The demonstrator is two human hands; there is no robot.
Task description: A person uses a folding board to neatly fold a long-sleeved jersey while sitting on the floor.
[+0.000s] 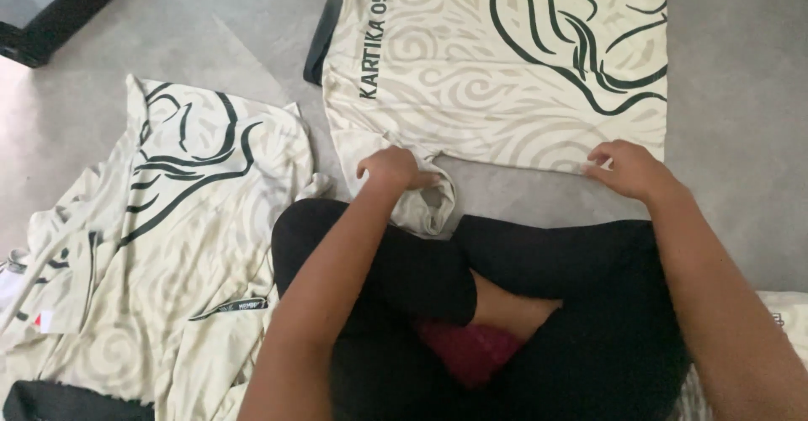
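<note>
Far left: I see a dark ledge (pixel 59 13) crossing the far-left corner, cut off by the frame; I can't make out what it belongs to.
Left pile: a loose heap of cream shirts (pixel 168 253) with dark green line art lies crumpled on the grey floor (pixel 741 135), running off the near and left edges. A dark patch at its near-left corner is too cropped to identify.
Left hand: my left hand (pixel 389 169) is closed on a bunched sleeve (pixel 425 206), fingers curled down into the fabric just in front of my knee.
Spread shirt: the cream shirt (pixel 497 76) with the same dark swirl lies flat, directly beyond both hands. Its long axis runs away from me, and its near hem lies across, between my two hands. Dark lettering runs along its left side.
Under it: a dark cloth (pixel 322 42) pokes out at the shirt's far-left edge, mostly covered.
Right hand: my right hand (pixel 627 169) rests palm down on the near-right hem, fingers loosely bent, pressing the cloth rather than pinching it as far as I can tell.
Which is nearer: both hands touch the shirt's near edge; the left holds more fabric.
Hidden: the shirt's far end is out of frame; my crossed legs in black trousers (pixel 547 303) cover the floor nearest me.
</note>
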